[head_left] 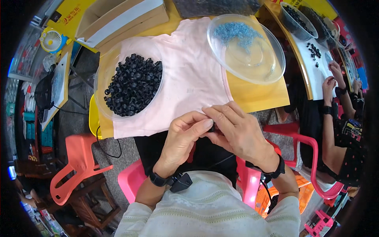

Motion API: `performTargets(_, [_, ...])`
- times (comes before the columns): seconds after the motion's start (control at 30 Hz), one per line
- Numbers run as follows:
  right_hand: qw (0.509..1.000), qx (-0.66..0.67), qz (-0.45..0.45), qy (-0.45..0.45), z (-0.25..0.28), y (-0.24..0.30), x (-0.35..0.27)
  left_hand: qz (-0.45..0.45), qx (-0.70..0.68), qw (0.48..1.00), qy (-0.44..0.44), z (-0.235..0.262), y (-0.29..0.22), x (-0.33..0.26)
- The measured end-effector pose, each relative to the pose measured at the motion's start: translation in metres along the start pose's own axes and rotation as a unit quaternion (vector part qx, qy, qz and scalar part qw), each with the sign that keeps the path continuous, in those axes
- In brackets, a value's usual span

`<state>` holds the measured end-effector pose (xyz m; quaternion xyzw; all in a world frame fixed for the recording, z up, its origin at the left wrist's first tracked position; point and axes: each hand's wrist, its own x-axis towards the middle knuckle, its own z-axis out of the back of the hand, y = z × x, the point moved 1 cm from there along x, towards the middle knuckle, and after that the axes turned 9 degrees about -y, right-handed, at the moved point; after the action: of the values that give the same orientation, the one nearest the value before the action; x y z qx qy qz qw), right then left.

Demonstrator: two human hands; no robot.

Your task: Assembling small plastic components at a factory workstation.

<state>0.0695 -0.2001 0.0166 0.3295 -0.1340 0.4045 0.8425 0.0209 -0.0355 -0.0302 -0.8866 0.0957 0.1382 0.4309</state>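
My left hand [183, 136] and my right hand [241, 132] meet in front of me at the near edge of the table. Fingers of both are pinched round a small black part [212, 128], mostly hidden by the fingertips. To the far left, a clear round bowl [97, 89] holds a heap of small black ring-like parts [136, 85]. A second clear bowl [256, 67], at the far right, contains a thin layer of tiny bluish transparent pieces [235, 33], too small to make out. Between the bowls lies a pale pink cloth [189, 71], just beyond my fingers.
An open cardboard box [124, 19] stands at the back left of the yellow table [260, 96]. To the right, another person's hands [331, 81] work at a neighbouring table with tubs of black parts [296, 21]. An orange-red chair [77, 162] is on the left.
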Motion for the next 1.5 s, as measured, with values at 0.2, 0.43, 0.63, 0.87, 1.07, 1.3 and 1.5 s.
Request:
performTargets(0.2, [1.0,-0.007,0.021,0.005,0.005,-0.007,0.001,0.04,0.029,0.999,0.023,-0.006,-0.007,-0.015])
performTargets(0.43, [0.999,0.019,0.045,0.024,0.002,0.0,-0.003,-0.005,0.039,0.999,-0.014,-0.008,-0.001,-0.026])
performTargets(0.63, [0.998,0.052,0.016,0.042,-0.01,0.007,-0.027,0.034,0.068,0.997,0.002,0.0,0.009,-0.034])
performTargets(0.87, [0.999,0.047,-0.023,0.004,-0.015,0.013,-0.04,0.045,0.089,0.995,0.022,-0.003,0.007,-0.035])
performTargets(1.07, [1.0,-0.008,-0.011,0.023,0.01,0.012,0.016,-0.047,0.067,0.997,0.01,-0.003,-0.016,-0.025])
performTargets(1.3, [0.995,-0.01,-0.043,-0.085,0.058,-0.033,0.132,-0.24,0.225,0.928,-0.174,0.045,-0.093,-0.025])
performTargets(1.5, [0.98,-0.113,-0.089,-0.138,0.087,-0.143,0.24,-0.275,0.318,0.854,-0.307,0.083,-0.125,-0.02])
